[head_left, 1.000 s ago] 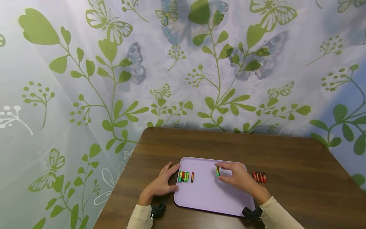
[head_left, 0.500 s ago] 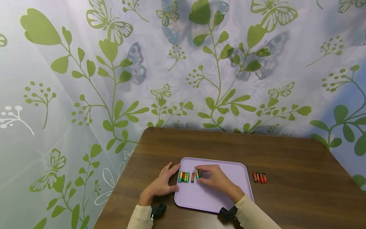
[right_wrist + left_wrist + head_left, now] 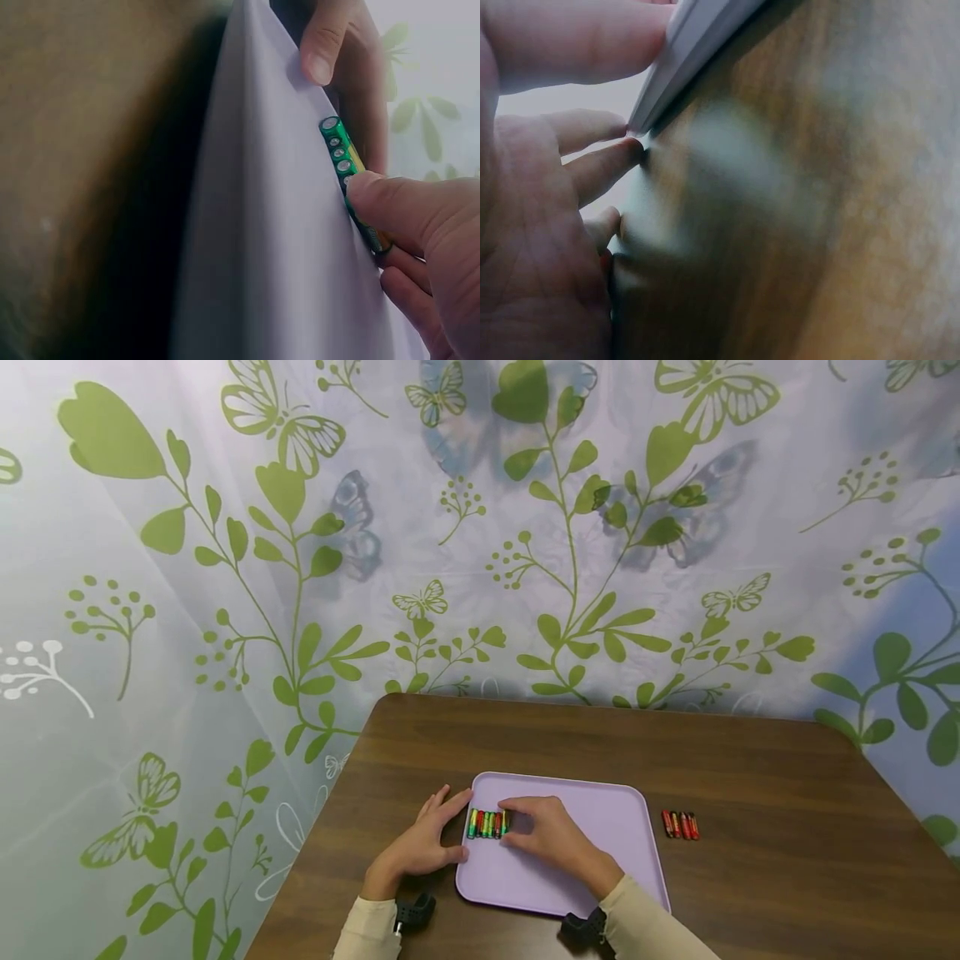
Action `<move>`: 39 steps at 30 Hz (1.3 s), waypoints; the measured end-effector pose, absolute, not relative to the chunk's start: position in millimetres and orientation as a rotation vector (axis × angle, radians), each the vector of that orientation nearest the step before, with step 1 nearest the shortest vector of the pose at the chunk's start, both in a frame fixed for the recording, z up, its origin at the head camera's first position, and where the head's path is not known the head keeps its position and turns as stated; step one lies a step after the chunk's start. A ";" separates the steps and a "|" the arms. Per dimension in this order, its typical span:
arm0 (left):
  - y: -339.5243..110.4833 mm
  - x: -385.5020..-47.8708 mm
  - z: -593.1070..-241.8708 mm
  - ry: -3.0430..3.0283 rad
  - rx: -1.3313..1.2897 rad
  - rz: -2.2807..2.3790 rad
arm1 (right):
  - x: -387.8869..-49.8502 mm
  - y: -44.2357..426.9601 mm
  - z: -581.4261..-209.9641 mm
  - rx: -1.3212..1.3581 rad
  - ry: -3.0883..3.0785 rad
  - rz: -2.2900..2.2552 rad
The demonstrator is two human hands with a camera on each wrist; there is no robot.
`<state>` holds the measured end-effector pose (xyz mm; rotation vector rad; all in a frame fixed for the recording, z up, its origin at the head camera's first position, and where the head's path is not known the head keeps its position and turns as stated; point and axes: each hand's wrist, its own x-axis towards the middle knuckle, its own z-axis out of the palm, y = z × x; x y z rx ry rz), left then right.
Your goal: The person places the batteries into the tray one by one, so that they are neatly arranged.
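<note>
A row of several red and green batteries (image 3: 486, 824) lies side by side on the left part of a lilac tray (image 3: 600, 814). At the row's right end my right hand (image 3: 553, 835) pinches a green and gold battery (image 3: 371, 236) between thumb and fingers, close against the others. The right wrist view shows the flat ends of the row (image 3: 339, 152) past my thumb. My left hand (image 3: 423, 843) rests at the tray's left edge, fingers spread. In the left wrist view its thumb touches the tray rim (image 3: 679, 71).
Several red batteries (image 3: 679, 825) stand in a group on the brown table (image 3: 780, 827), right of the tray. A patterned cloth (image 3: 480, 560) with leaves and butterflies hangs behind the table. A black wrist strap (image 3: 416, 911) sits on the left wrist.
My right hand has carried the green battery leftward across the tray to the row. The red battery that stood apart now lies close to the others. The left hand stays put.
</note>
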<state>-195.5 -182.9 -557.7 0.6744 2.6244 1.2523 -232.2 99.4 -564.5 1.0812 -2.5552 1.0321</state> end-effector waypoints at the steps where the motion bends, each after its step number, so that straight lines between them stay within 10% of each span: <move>1: -183.0 -195.8 -557.8 2.625 0.682 1.258 | -232.5 98.8 -564.8 1.082 -2.552 1.025; 39: -175.3 -218.7 -566.7 2.614 0.728 1.285 | -250.5 234.3 -536.7 1.018 -2.625 0.960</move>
